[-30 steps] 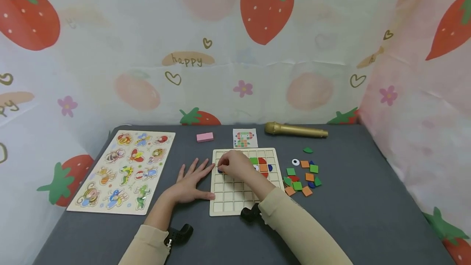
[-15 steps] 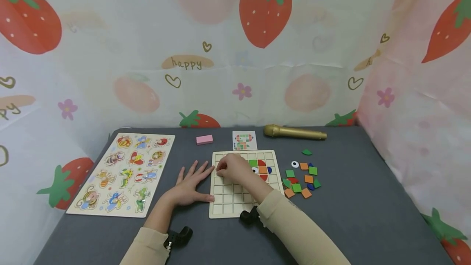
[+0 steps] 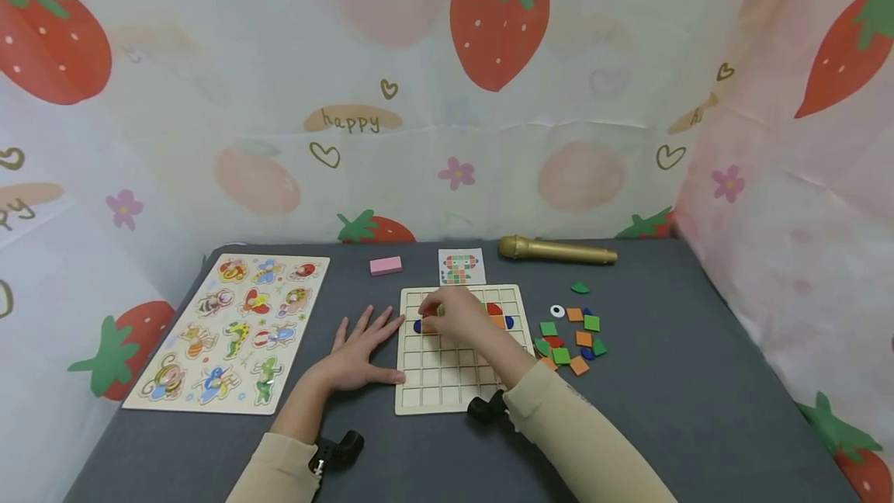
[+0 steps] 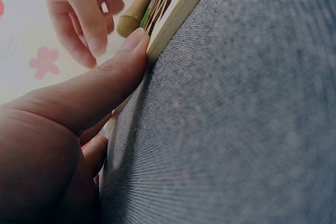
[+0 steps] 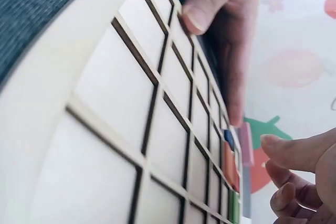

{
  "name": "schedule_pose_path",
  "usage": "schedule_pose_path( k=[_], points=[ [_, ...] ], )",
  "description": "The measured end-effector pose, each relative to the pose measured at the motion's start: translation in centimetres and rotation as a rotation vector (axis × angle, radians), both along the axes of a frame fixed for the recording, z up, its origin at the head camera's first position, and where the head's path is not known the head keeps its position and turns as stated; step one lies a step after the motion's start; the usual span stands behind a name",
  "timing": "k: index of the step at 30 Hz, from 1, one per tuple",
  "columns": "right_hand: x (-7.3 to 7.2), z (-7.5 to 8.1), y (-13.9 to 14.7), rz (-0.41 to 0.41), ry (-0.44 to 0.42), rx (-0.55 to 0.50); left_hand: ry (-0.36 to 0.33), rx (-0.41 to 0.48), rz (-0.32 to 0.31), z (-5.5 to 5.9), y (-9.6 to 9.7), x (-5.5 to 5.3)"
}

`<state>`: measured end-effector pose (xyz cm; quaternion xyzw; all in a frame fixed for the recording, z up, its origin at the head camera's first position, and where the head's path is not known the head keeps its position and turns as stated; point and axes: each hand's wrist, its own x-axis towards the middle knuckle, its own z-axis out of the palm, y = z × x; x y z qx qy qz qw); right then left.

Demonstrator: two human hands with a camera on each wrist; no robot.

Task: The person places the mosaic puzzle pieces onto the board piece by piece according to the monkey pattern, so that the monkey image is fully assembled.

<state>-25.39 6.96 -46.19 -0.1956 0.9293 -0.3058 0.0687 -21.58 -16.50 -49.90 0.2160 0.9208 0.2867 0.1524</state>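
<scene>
A pale wooden grid board lies on the table. My left hand is spread flat beside it, thumb and fingertips at its left edge. My right hand hovers over the upper grid. In the right wrist view its thumb and loosely bent fingers stand apart with nothing between them. A blue piece sits in a left cell, an orange tile beside it and a green tile farther along. Red and blue rounded pieces show past the right hand, which hides other cells.
Loose green, orange, red and blue pieces and a white ring-like disc lie right of the board. Behind it are a pattern card, a pink block and a gold microphone. An animal puzzle board lies left.
My right hand has lifted and shifted right from the board's left cells, its fingers parting and uncovering the blue piece. The left hand keeps its place at the edge.
</scene>
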Motion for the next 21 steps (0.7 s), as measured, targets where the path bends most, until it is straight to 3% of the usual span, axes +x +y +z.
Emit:
schedule_pose_path(
  k=[13,21],
  points=[
    [1.9,1.4,4.1,-0.058,0.030,-0.057,-0.003,0.000,0.004,0.0,0.0,0.0],
    [2.6,1.5,7.6,-0.166,0.033,-0.106,-0.012,0.004,0.006,0.0,0.1,0.0]
  ],
)
